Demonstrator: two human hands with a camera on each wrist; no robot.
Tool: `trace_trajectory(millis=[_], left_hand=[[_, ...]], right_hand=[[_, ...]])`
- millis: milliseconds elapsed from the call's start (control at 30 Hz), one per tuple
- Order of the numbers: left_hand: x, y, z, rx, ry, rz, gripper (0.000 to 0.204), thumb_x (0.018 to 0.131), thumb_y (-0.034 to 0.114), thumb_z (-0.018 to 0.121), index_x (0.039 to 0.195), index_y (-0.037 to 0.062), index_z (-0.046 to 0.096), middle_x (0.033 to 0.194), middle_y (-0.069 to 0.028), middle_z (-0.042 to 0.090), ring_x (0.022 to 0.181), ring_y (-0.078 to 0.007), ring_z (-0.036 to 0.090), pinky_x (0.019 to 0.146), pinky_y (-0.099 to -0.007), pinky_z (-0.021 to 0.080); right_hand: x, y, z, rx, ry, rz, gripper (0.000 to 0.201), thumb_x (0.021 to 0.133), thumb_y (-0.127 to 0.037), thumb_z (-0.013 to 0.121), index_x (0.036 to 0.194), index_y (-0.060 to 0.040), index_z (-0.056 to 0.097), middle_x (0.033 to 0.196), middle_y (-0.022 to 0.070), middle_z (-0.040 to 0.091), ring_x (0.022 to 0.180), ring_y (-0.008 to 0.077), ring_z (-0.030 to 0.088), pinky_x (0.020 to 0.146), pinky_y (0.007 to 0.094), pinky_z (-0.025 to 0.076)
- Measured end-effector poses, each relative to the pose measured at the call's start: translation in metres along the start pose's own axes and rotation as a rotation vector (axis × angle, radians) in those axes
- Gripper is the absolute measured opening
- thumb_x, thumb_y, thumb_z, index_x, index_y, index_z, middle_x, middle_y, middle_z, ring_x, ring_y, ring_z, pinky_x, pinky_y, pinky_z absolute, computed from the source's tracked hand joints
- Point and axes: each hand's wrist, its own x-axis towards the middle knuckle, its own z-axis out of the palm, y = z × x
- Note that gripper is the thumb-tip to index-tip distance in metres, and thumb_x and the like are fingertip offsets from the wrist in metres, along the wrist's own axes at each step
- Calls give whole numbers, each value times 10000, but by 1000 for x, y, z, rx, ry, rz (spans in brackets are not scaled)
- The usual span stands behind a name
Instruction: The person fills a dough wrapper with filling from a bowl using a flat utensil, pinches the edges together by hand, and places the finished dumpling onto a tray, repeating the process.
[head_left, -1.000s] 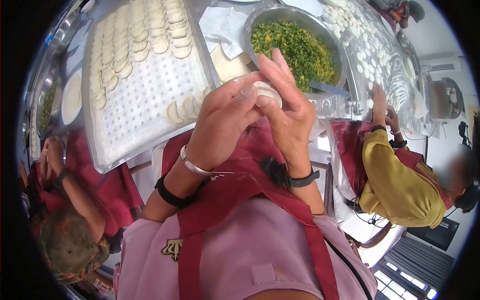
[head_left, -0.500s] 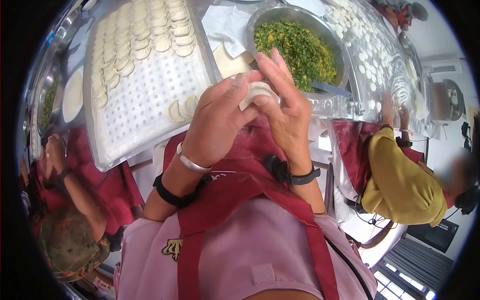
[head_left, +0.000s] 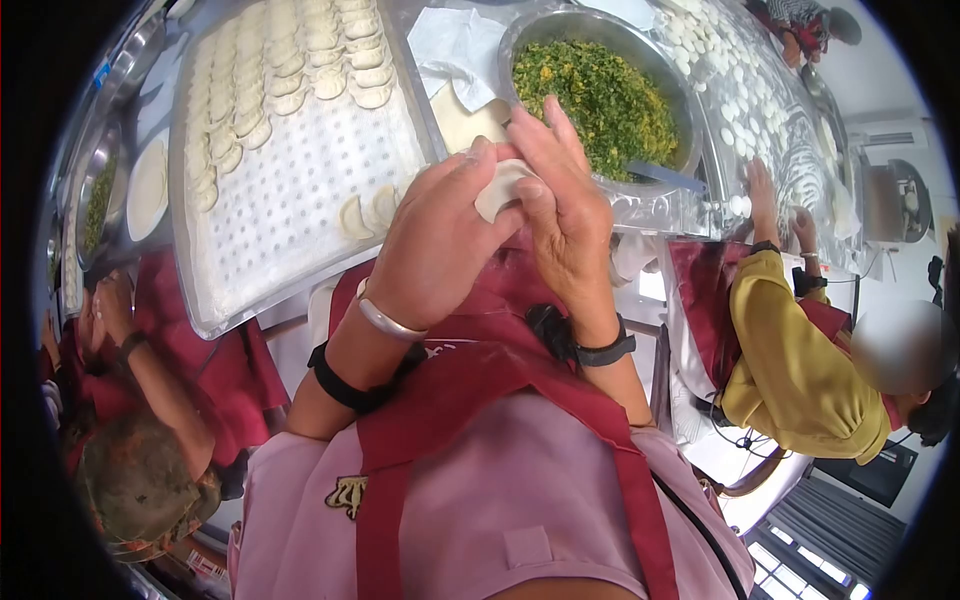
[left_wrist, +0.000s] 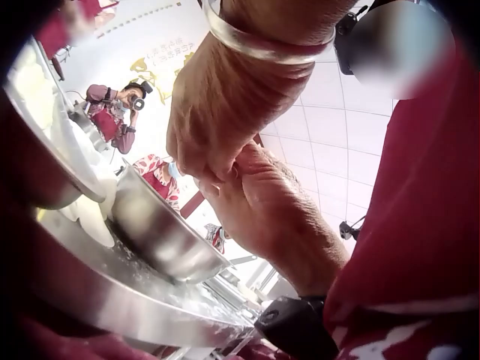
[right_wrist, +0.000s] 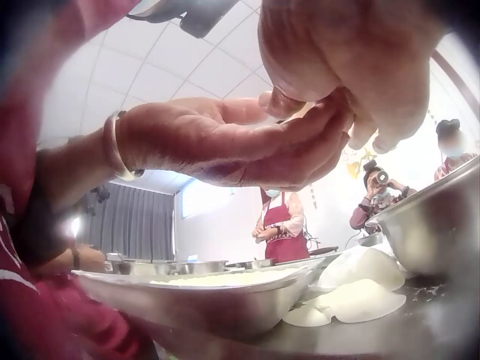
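Both hands meet over the table edge around a pale, folded piece of dough (head_left: 503, 190) in the head view. The left hand (head_left: 432, 240), with a silver bangle, pinches its left side between thumb and fingers. My right hand (head_left: 572, 215) has its thumb on the dough's right side, its longer fingers extending upward behind it. In the left wrist view the left hand (left_wrist: 232, 97) and right hand (left_wrist: 277, 210) overlap and hide the dough. From the right wrist, the left hand (right_wrist: 217, 142) lies against the right hand (right_wrist: 352, 56), with only a sliver of dough visible.
A tray (head_left: 300, 210) with rows of dumplings lies to the left. Beyond the hands stand a steel bowl (head_left: 690, 110) of chopped green filling and flat wrappers (head_left: 465, 122). Small dough pieces (head_left: 735, 110) cover the right tabletop. People work on both sides.
The dough between the hands has turned and shows more of its folded side. Both hands have shifted slightly, the right one a little leftward. The neighbour's hands at the right have moved over the table.
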Motion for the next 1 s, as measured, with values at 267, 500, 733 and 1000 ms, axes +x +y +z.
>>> trace_trajectory(millis=[267, 500, 733, 1000], left_hand=[[-5, -16, -15, 611, -7, 275, 350, 1011, 177, 550, 1282, -42, 526, 1202, -105, 610, 1090, -257, 618, 997, -438, 482], [-28, 6, -64, -208, 158, -274, 296, 984, 57, 535, 1250, -73, 549, 1130, -120, 643, 1060, -249, 661, 975, -358, 525], [-50, -21, -126, 345, 483, -299, 314, 851, -18, 621, 1160, -44, 673, 973, -78, 692, 861, -109, 619, 806, -245, 500], [-58, -59, -149, 561, 568, -388, 283, 788, 83, 673, 1044, -29, 715, 865, -116, 715, 772, -167, 651, 726, -298, 513]], right_hand=[[-4, 2, 9, -162, -72, -24, 464, 853, -41, 630, 1315, 1, 598, 1385, 169, 575, 1388, 405, 423, 1112, 448, 367], [-12, 7, -2, -35, -23, 107, 262, 976, -161, 607, 1158, 9, 688, 1280, 172, 651, 1317, 340, 524, 1095, 415, 387], [-20, 2, 1, 101, -21, 263, 187, 948, -82, 634, 1082, 15, 720, 1244, 169, 674, 1204, 278, 612, 1013, 369, 459], [-26, 13, 2, 128, -31, 309, 176, 906, 22, 624, 1053, 28, 720, 1222, 174, 684, 1134, 241, 649, 953, 329, 500]])
